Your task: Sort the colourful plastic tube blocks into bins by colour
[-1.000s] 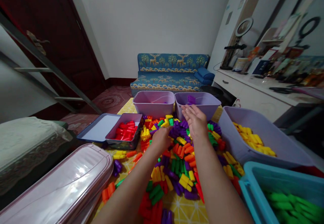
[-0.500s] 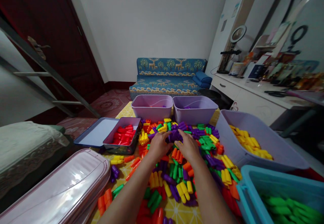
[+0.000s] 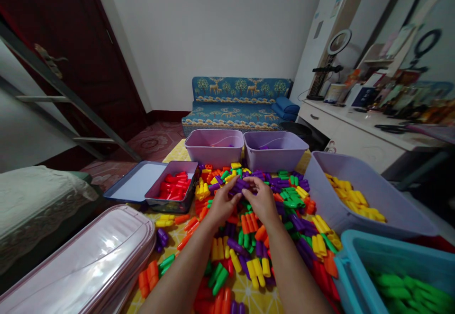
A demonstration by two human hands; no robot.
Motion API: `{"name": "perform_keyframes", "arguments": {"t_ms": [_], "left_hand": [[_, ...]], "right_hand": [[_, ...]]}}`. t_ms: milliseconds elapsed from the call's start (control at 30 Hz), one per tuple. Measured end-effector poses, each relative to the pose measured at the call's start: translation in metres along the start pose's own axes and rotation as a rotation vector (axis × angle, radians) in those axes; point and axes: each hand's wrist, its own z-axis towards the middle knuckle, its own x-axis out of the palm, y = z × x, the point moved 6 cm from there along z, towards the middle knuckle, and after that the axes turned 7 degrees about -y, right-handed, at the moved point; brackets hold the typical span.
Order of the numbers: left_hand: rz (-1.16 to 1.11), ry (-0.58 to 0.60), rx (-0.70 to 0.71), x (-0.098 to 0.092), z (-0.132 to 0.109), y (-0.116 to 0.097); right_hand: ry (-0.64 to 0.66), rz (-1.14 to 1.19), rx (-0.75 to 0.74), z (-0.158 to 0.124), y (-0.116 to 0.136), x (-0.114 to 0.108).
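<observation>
Purple plastic tube pieces (image 3: 241, 184) sit between my two hands over the middle of a mixed pile. My left hand (image 3: 224, 201) has its fingers curled round their left side. My right hand (image 3: 261, 197) pinches them from the right with thumb and forefinger. Beneath and around the hands lie red, orange, yellow, green and purple pieces, many joined in small groups. An orange group (image 3: 249, 222) lies just below my right hand, and a yellow group (image 3: 202, 189) lies left of my left hand.
Two lilac bins (image 3: 214, 152) stand at the back. A tin (image 3: 170, 203) of red pieces is left, a lilac bin (image 3: 320, 205) of yellow pieces right, and a blue bin (image 3: 359, 276) of green pieces front right. Stacked pink lids (image 3: 88, 257) lie front left.
My hands have come closer together and closed on the purple pieces, which now show between the fingertips. The camera view has shifted slightly.
</observation>
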Motion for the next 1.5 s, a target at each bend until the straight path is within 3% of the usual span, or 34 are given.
{"name": "perform_keyframes", "arguments": {"t_ms": [133, 233, 300, 467, 567, 667, 800, 900, 1033, 1167, 1367, 1500], "left_hand": [[-0.19, -0.105, -0.084, -0.005, 0.003, 0.008], [-0.272, -0.189, -0.16, -0.01, 0.004, 0.014], [-0.302, -0.17, -0.231, -0.01, 0.005, 0.016], [-0.249, 0.164, -0.422, -0.005, 0.006, 0.013], [-0.148, 0.353, -0.407, -0.005, 0.012, -0.001], [-0.161, 0.374, -0.331, 0.0, 0.036, -0.028], [-0.362, 0.187, -0.059, 0.009, 0.086, -0.076], [-0.449, 0.05, 0.063, 0.011, 0.104, -0.082], [-0.278, -0.039, 0.024, 0.004, 0.083, -0.04], [0.214, -0.161, 0.086, -0.015, 0.039, -0.004], [0.576, 0.081, 0.259, -0.005, 0.002, -0.006], [0.63, 0.104, 0.253, -0.004, -0.001, -0.005]], "right_hand": [[-0.008, -0.165, -0.008, -0.003, 0.005, -0.001], [0.062, -0.215, -0.007, -0.005, 0.01, 0.002], [0.124, -0.213, 0.0, -0.006, 0.011, 0.005], [0.29, -0.151, 0.041, -0.011, 0.002, 0.007], [0.328, -0.055, 0.088, -0.01, -0.001, 0.002], [0.188, 0.082, 0.123, 0.008, 0.007, -0.009], [-0.125, 0.424, 0.048, 0.039, 0.029, -0.023], [-0.211, 0.447, -0.002, 0.046, 0.029, -0.026], [-0.26, 0.087, 0.013, 0.031, -0.001, -0.038], [-0.194, -0.304, 0.012, 0.015, -0.028, -0.043], [0.078, -0.551, -0.046, 0.001, -0.022, -0.017], [0.123, -0.486, -0.088, -0.004, -0.01, -0.006]]}}
